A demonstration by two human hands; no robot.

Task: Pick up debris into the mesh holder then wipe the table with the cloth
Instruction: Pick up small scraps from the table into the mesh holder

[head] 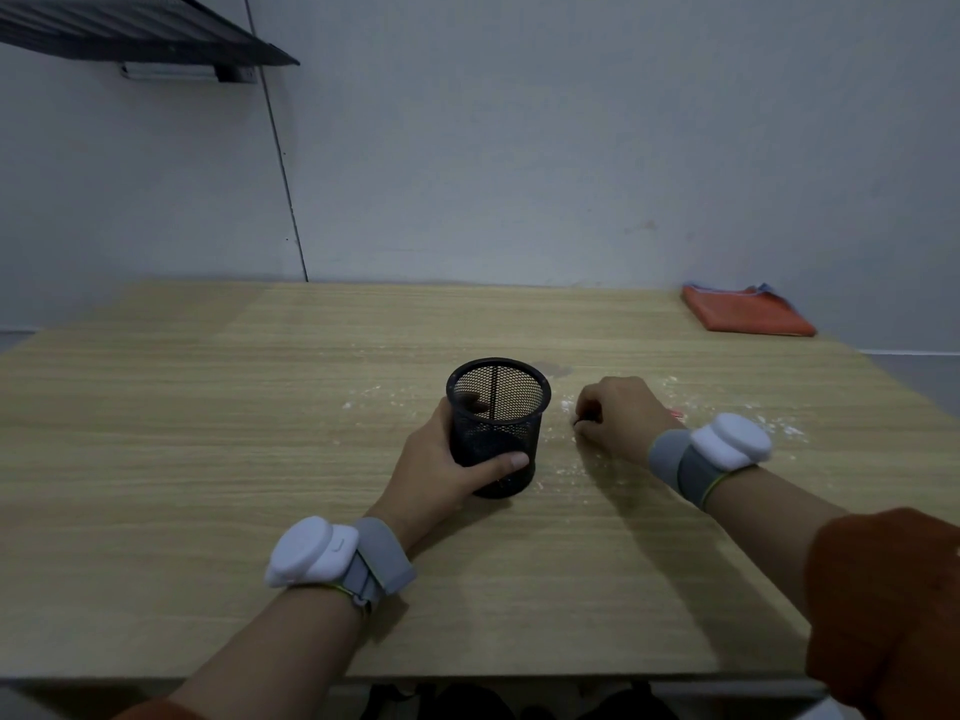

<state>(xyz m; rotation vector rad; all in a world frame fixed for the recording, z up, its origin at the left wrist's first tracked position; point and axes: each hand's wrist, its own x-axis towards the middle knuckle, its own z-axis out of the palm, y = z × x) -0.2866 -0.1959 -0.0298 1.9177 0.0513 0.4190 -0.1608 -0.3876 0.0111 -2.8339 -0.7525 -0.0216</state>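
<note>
A black mesh holder (497, 407) stands upright at the middle of the wooden table (208, 407). My left hand (441, 467) grips its lower wall, thumb across the front. Just right of the holder, my right hand (618, 415) rests on the table with fingers curled, pinching a small dark piece of debris (577, 421) at the fingertips. A pink bit (677, 414) peeks out behind that hand. White powdery crumbs (779, 426) lie scattered around both hands. A folded orange cloth (745, 311) lies at the far right corner.
A grey wall runs behind the table's far edge. A dark shelf (145, 33) juts out high at the upper left. The near table edge (467, 678) runs below my forearms. White sensor bands sit on both wrists.
</note>
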